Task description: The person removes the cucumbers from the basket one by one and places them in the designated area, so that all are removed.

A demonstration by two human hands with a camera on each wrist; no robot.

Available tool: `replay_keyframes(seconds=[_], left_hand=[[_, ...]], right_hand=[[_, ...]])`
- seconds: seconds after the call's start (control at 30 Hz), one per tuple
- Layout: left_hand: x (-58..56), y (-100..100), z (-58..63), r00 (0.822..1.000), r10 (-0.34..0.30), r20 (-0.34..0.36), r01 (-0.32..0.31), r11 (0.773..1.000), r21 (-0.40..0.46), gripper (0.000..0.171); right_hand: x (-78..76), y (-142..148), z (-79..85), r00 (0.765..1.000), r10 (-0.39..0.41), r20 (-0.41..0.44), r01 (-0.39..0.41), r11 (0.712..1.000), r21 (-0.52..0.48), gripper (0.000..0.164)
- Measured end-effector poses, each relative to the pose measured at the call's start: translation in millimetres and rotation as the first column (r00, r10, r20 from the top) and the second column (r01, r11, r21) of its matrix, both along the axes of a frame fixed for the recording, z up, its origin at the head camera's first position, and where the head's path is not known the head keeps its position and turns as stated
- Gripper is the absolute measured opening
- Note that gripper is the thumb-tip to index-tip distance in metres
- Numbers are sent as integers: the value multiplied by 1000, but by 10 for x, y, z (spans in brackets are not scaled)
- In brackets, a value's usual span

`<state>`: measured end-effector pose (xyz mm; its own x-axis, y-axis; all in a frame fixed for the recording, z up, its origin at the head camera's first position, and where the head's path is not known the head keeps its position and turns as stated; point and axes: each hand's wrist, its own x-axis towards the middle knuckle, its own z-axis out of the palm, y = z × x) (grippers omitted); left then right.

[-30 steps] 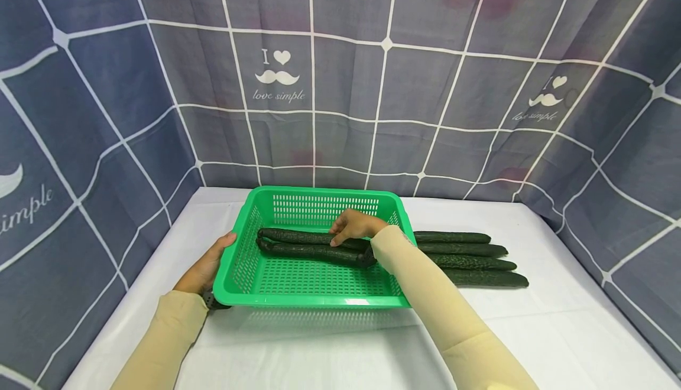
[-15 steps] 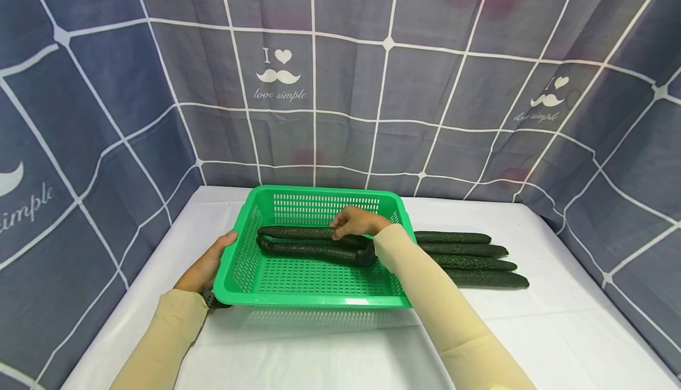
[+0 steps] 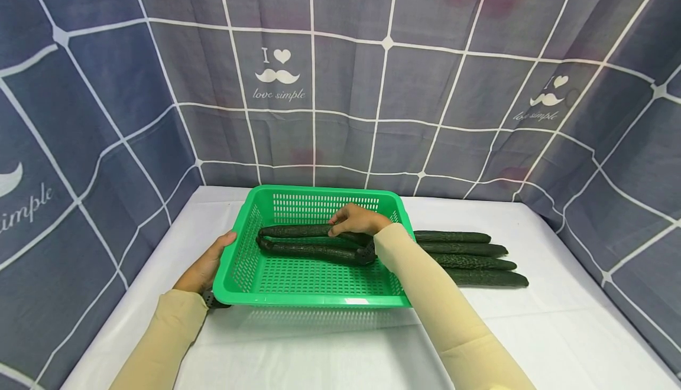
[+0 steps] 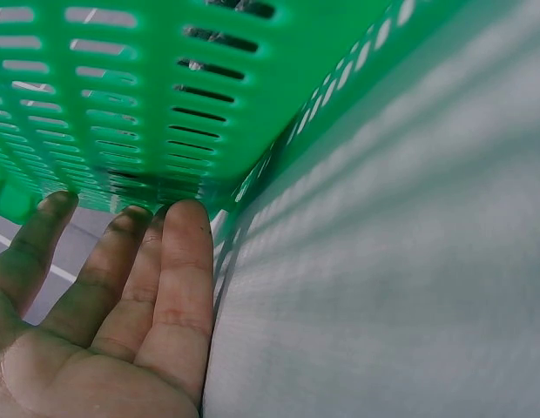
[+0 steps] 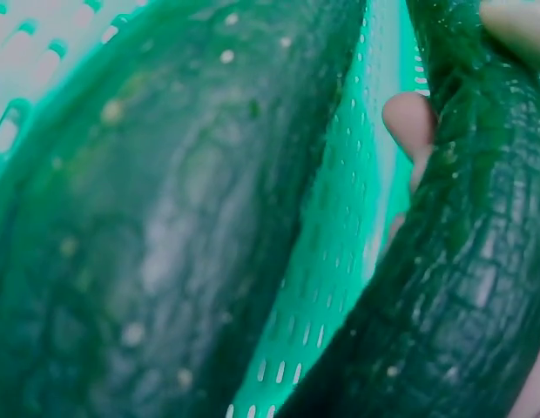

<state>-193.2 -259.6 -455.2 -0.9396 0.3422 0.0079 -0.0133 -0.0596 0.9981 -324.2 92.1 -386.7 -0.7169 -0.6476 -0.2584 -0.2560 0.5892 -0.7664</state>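
Two cucumbers are lying left to right in the green basket [image 3: 319,301]: the far cucumber [image 3: 294,231] and, just beside it, the near cucumber [image 3: 314,252]. With our right hand [image 3: 357,220] we are grasping the far cucumber, thumb and fingers curling round opposite sides of it. Our hand is hiding part of that cucumber, and we are not managing to tell whether it is touching the basket floor. In the right wrist view a narrow gap is showing between the two.

Our left hand [image 3: 206,265] is touching the left side of the basket; in the left wrist view its fingers are stretching out straight against the slotted wall, released rather than clenched. A black device [image 3: 214,301] is sitting at the left wrist.

Four more cucumbers [image 3: 476,262] are lying in a row on the white table [image 3: 330,351], right of the basket, their right ends stepping farther right toward the near side. The right basket wall is standing between them and our right hand, and our right sleeve [image 3: 447,307] is crossing over that rim and covering part of the row. At the far, left and right sides a blue-grey curtain [image 3: 346,88] is hanging, showing white grid lines and moustache prints.
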Motion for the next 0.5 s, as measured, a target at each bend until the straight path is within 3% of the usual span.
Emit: replay_keyframes(seconds=[0.23, 0.5], left_hand=[[1, -3, 3, 1000, 0, 22, 0, 1000, -21, 94], [-5, -3, -10, 1000, 0, 25, 1, 1000, -30, 94]], right_hand=[[12, -5, 22, 998, -46, -32, 44, 998, -47, 32], [-34, 13, 29, 983, -29, -184, 1, 989, -151, 28]])
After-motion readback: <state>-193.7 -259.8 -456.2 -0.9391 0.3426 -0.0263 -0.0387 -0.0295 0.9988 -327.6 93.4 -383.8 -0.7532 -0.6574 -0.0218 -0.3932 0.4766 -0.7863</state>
